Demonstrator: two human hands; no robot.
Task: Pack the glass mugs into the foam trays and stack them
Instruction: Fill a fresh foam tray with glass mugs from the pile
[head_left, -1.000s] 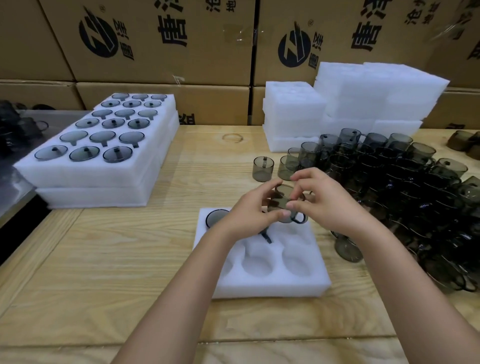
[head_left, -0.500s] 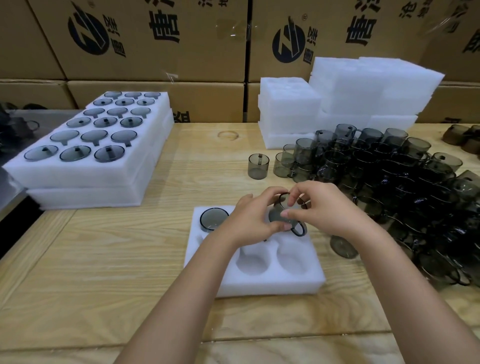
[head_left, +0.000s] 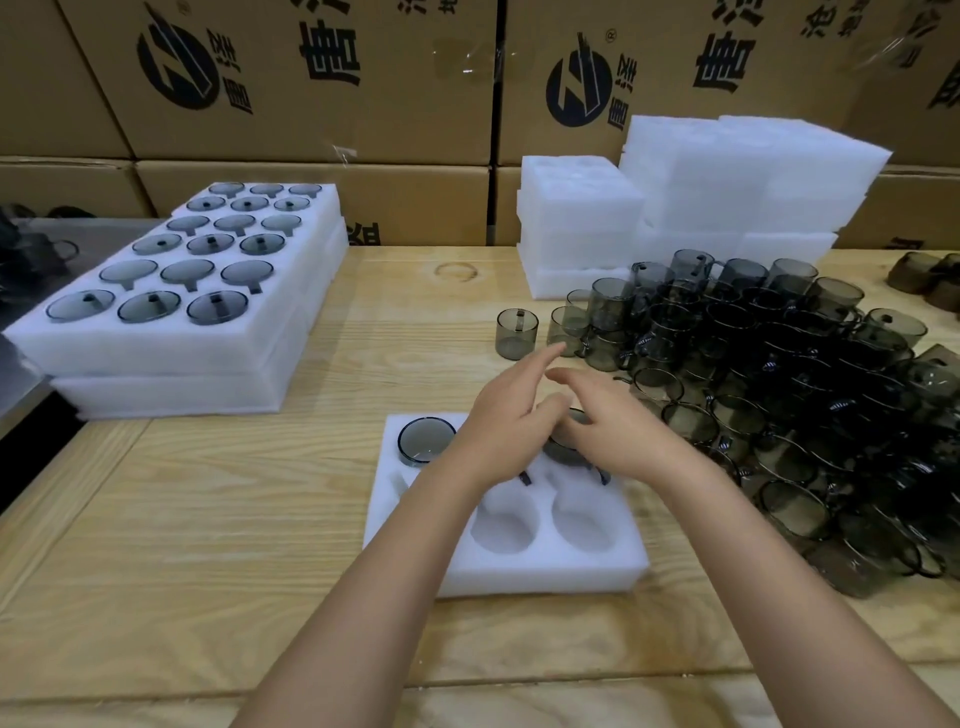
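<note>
A white foam tray lies on the wooden table in front of me. A smoky glass mug sits in its back left pocket. A second mug sits in the back right pocket, mostly hidden under my hands. My left hand hovers over the tray's back row, fingers straight and pointing away. My right hand lies over the second mug with its fingers extended; neither hand grips anything. The two front pockets on the right hold nothing.
A large heap of loose grey mugs covers the table's right side, with one mug standing apart. Two stacked filled trays sit at left. Piles of spare foam stand at the back before cardboard boxes.
Both hands held a mug above the tray; it now sits in the back right pocket and the fingers of both hands have opened and lifted off.
</note>
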